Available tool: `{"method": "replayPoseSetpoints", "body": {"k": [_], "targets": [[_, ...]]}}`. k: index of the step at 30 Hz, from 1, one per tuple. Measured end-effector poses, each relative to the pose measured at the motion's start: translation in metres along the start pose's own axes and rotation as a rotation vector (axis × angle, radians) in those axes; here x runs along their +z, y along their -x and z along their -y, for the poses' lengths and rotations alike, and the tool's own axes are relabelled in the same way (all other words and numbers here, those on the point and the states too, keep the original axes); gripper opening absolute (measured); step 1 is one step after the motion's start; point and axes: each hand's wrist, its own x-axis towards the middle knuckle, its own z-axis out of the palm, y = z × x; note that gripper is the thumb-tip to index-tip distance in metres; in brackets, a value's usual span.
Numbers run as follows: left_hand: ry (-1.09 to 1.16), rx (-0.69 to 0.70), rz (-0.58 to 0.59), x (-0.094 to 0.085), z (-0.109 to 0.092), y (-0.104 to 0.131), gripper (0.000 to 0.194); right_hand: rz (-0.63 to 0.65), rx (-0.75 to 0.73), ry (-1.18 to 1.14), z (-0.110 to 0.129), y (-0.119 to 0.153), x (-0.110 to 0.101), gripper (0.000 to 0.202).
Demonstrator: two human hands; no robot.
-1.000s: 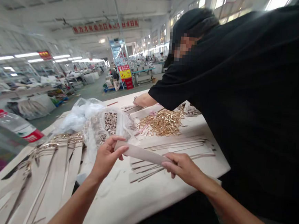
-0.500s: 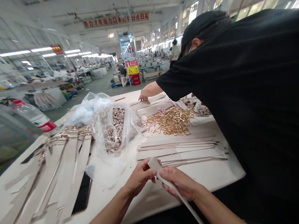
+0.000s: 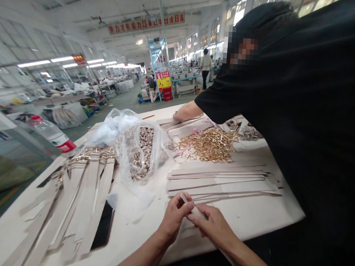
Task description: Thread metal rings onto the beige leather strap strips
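Observation:
My left hand [image 3: 173, 219] and my right hand [image 3: 212, 226] meet at the near edge of the white table [image 3: 251, 214]. Both pinch the end of one beige strap [image 3: 190, 207], which runs back under my right hand toward me. Just beyond my hands lies a stack of flat beige straps [image 3: 223, 179]. A clear plastic bag of small metal rings [image 3: 142, 152] lies past my left hand. A heap of gold buckles [image 3: 210, 143] sits farther back.
A person in black [image 3: 306, 98] leans over the table from the right, one hand [image 3: 180, 115] on the far edge. Straps with buckles fitted [image 3: 80, 191] lie at the left over a black phone [image 3: 104, 225]. A plastic bottle [image 3: 53, 133] stands at far left.
My hands came together and dropped toward the near table edge. The strap, first held flat between them, now hangs down past my right hand with both hands on its end.

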Motion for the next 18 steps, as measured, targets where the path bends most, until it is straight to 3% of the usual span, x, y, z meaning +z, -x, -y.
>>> {"method": "replayPoseSetpoints", "body": {"k": [2, 4, 5, 7, 10, 13, 18], "targets": [[-0.046, -0.026, 0.04, -0.015, -0.004, -0.009, 0.036, -0.025, -0.035, 0.019, -0.001, 0.002, -0.002, 0.033], [-0.258, 0.015, 0.024, -0.046, -0.017, -0.029, 0.046, -0.064, -0.051, 0.016, -0.007, 0.0, -0.006, 0.036], [-0.428, 0.079, -0.035, -0.066, -0.027, -0.043, 0.048, -0.085, -0.05, 0.008, -0.012, -0.002, -0.008, 0.037], [-1.022, 0.184, -0.314, -0.11, -0.05, -0.074, 0.044, -0.114, -0.023, -0.022, -0.024, -0.008, -0.01, 0.04], [-1.291, 0.203, -0.42, -0.162, -0.079, -0.114, 0.036, -0.106, 0.029, -0.083, -0.04, -0.019, -0.01, 0.042], [-1.443, 0.185, -0.408, -0.184, -0.088, -0.132, 0.022, -0.097, 0.042, -0.122, -0.045, -0.024, -0.009, 0.042], [-1.6, 0.152, -0.405, -0.19, -0.083, -0.127, 0.015, -0.063, 0.016, -0.17, -0.042, -0.022, -0.008, 0.041]]}}
